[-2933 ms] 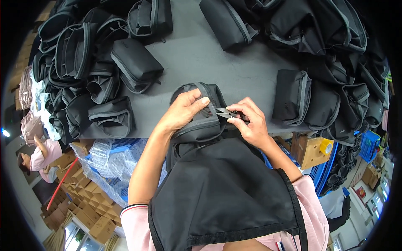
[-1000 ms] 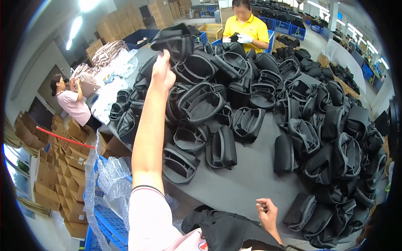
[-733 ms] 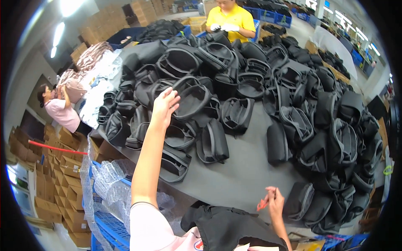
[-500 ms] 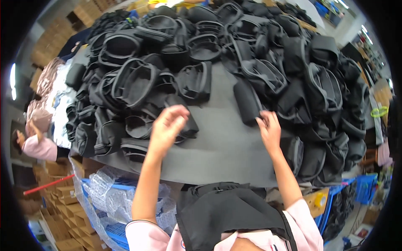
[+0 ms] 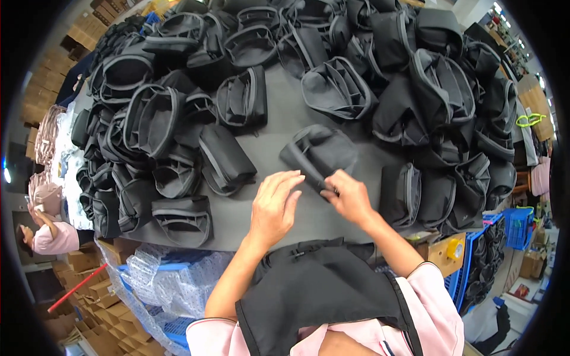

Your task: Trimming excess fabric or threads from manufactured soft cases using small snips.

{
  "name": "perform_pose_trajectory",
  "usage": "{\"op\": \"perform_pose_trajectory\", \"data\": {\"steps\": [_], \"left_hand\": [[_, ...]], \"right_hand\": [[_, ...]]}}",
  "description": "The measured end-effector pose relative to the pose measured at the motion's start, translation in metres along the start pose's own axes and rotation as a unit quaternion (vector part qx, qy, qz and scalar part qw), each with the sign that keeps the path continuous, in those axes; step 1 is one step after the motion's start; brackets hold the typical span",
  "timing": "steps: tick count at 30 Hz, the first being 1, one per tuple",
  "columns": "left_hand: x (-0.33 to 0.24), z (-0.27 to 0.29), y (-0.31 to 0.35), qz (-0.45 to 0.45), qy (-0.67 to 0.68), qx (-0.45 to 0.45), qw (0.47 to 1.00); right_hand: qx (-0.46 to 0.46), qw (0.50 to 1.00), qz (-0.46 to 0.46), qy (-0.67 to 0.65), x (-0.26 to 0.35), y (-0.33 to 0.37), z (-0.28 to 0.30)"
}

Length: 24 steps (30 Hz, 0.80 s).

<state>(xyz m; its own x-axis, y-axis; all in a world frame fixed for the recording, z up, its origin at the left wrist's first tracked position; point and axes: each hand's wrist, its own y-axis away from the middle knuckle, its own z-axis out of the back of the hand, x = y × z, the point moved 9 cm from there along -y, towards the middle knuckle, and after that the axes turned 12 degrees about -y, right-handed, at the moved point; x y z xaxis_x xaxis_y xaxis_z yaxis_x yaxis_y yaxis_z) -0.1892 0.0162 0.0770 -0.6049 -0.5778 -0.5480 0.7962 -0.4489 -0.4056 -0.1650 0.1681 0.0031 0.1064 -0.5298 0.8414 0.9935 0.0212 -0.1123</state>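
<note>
A black zippered pouch (image 5: 325, 149) is lifted off the dark table at the middle, its top flap edge toward me. My right hand (image 5: 351, 200) pinches the near corner of it. Just left of that corner, my left hand (image 5: 274, 207) is held up with fingers stretched out and nothing in them. Left of my hands, another black pouch (image 5: 225, 155) lies on its side. An unzipped pouch (image 5: 337, 89) with inner dividers rests beyond the held one.
Black pouches are heaped along the far side and both ends of the grey table (image 5: 264, 157). Below the left edge stands a blue crate (image 5: 163, 320) with bubble wrap (image 5: 169, 276); cardboard boxes (image 5: 113, 308) lie beyond. A yellow tape roll (image 5: 455, 248) sits at the right edge. Another person (image 5: 53, 234) is far left.
My right hand has drawn a pouch from the right-hand group toward the middle. My left hand has left the pouch at left and come over beside it.
</note>
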Motion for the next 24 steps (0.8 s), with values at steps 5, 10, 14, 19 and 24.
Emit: {"op": "perform_pose_trajectory", "data": {"steps": [5,10,14,19,24], "left_hand": [[0.023,-0.061,0.036,-0.001,-0.019,0.122,0.992],[0.072,-0.102,0.086,0.367,0.429,0.162,0.809],[0.046,-0.11,0.086,0.423,0.673,0.117,0.595],[0.062,-0.103,0.112,0.564,0.706,-0.018,0.428],[0.053,-0.072,0.098,0.547,0.566,-0.016,0.617]], "right_hand": [[0.087,0.995,0.039,-0.022,0.007,0.067,-0.039],[-0.06,0.975,0.086,-0.198,0.027,0.06,0.003],[-0.111,0.929,-0.168,-0.31,-0.034,0.011,0.009],[0.149,0.97,-0.053,-0.184,-0.026,-0.015,-0.067],[0.08,0.915,-0.109,-0.379,-0.005,0.017,-0.035]]}}
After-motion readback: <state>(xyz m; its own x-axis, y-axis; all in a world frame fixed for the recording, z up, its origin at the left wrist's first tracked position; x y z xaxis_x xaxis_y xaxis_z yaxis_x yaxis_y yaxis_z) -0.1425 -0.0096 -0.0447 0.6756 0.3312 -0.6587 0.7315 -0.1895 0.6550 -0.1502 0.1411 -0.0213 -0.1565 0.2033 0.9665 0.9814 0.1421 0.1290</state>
